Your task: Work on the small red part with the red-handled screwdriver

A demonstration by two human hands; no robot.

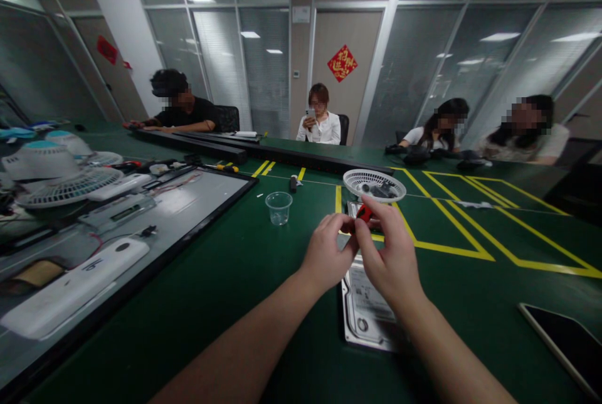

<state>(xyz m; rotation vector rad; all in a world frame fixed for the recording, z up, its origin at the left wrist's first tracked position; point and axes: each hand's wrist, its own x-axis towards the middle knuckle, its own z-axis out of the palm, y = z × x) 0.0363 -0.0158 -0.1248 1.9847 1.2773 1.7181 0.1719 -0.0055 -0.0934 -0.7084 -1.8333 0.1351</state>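
My left hand and my right hand meet in front of me, fingertips pinched round a small red-and-black object. Fingers cover much of it, so its exact kind is hidden. Below both hands, a silver hard drive with a printed label lies flat on the green table. My wrists and hands hide part of the drive. Just beyond my fingertips, a round white fan grille holds small dark parts. A see-through plastic cup stands to the left of my left hand.
On the left, a large black-framed panel carries white casings and wires, with white fans behind. A phone lies at right. Yellow tape marks the table. Long black bars cross the far side, where several people sit.
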